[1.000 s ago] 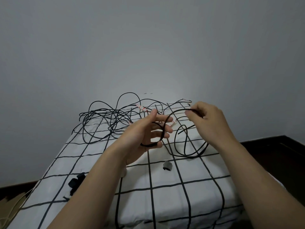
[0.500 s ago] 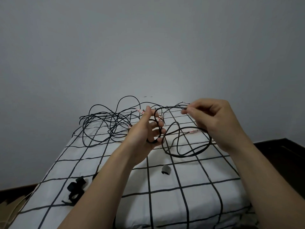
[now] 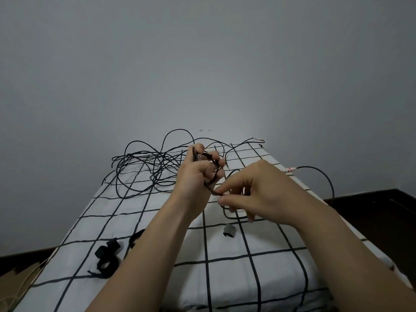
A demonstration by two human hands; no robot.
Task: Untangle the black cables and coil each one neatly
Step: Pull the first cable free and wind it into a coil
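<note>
So there's a person standing at the foot of a bed with a white sheet gridded in black lines, and both hands are up over the middle of it.

The left hand is raised with its fingers curled, and a few turns of black cable are looped around them. One strand runs up past the thumb and others cross the fingertips. That's a proper grip, not a loose one. The right hand sits just beside it, a bit closer to the foot of the bed, and pinches the same cable between thumb and forefinger right where it leaves the left palm. Its other fingers hang curled underneath.

The rest of the cable trails down to the sheet below the right hand, and a long loop of cable sweeps out past the bed's right edge, near a small pinkish connector.

At the far left end of the bed lies the big tangle of black cables, a real bird's nest, with a couple of loops sticking up against the grey wall.

Towards the foot of the bed on the left are some black straps, and one small curled strap lies near the middle of the bed, under the right hand.
</note>
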